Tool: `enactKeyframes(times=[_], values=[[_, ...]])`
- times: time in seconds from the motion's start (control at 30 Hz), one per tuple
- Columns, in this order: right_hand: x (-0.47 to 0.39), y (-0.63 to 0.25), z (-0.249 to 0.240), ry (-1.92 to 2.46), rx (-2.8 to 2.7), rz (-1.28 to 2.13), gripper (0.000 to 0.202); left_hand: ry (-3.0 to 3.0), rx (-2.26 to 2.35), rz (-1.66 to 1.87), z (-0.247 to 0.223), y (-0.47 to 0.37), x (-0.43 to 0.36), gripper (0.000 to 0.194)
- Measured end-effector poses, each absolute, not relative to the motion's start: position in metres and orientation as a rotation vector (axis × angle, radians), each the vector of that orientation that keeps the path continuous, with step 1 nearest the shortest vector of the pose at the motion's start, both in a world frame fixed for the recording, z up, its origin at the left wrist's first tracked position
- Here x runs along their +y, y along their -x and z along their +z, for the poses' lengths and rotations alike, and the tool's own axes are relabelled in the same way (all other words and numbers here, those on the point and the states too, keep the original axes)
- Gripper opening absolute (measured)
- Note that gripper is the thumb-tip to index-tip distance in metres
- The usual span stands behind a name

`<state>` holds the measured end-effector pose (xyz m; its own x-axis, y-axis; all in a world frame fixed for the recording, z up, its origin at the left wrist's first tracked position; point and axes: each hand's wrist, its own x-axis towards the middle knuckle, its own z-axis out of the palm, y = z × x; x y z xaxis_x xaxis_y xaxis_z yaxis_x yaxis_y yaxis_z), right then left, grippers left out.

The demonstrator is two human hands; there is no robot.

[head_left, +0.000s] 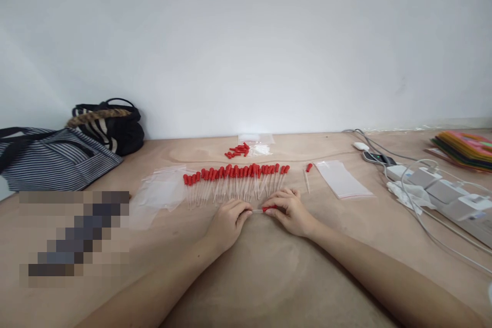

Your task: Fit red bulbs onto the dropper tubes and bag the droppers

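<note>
Between my two hands lies a glass dropper (pixel 257 211) held level, just above or on the table. The fingers of my left hand (pixel 226 220) pinch its clear tube. My right hand (pixel 290 210) grips the red rubber bulb (pixel 269 208) at the other end, which its fingers partly cover. Beyond my hands a long row of droppers with red bulbs (pixel 230 171) lies side by side, tubes toward me. One more dropper (pixel 306 179) lies apart on the right. Farther back are a small heap of loose red bulbs (pixel 238 150) and several clear tubes (pixel 260 149).
Clear plastic bags (pixel 161 189) lie left, and a white zip bag (pixel 342 179) lies right. Striped bags (pixel 65 159) stand at the back left. A power strip (pixel 438 189) with chargers and cables runs along the right, near stacked coloured sheets (pixel 465 148). A blurred patch covers something at left.
</note>
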<state>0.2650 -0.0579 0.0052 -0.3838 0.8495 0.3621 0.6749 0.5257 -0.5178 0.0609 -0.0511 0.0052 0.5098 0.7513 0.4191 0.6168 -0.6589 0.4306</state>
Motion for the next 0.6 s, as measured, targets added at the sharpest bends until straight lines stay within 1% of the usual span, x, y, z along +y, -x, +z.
enactKeyframes(times=[0.27,0.47,0.6], values=[[-0.060,-0.264,0.006,1.143,-2.148,0.512,0.010,-2.573,1.133,0.884,0.004,-0.061,-0.051,0.018],[-0.055,-0.267,-0.003,0.967,-2.018,0.693,0.012,-2.581,1.158,0.933,0.010,-0.062,-0.055,0.014],[-0.055,-0.265,-0.005,0.939,-1.965,0.720,0.010,-2.591,1.136,0.950,0.011,-0.062,-0.056,0.015]])
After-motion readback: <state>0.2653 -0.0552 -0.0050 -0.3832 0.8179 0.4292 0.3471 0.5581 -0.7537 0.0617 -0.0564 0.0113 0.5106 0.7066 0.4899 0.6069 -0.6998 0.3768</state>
